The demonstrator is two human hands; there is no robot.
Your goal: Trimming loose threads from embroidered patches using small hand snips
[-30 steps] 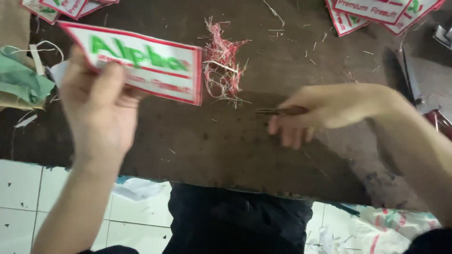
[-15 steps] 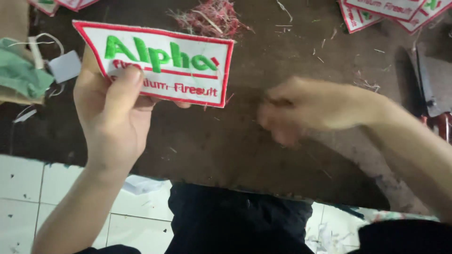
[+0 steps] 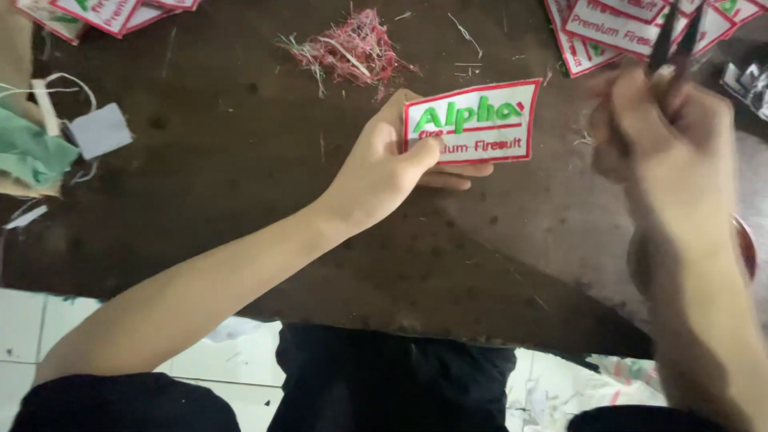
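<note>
My left hand (image 3: 388, 164) holds a white embroidered patch (image 3: 480, 122) with a red border and green lettering by its left end, thumb on top, over the dark brown table (image 3: 240, 184). My right hand (image 3: 664, 120), blurred by motion, is raised at the right and grips a thin dark tool (image 3: 676, 36) like small snips or tweezers, its tips pointing up towards a stack of similar patches (image 3: 632, 24) at the top right.
A pile of red and white thread scraps (image 3: 352, 52) lies at the table's far middle. More patches (image 3: 104, 12) sit at the top left. Green cloth, a cord and a small grey square (image 3: 100, 130) lie at the left edge. White tiled floor shows below.
My left hand has carried the patch from the left to the table's middle. My right hand has risen from the table surface to the upper right with the dark tool in it.
</note>
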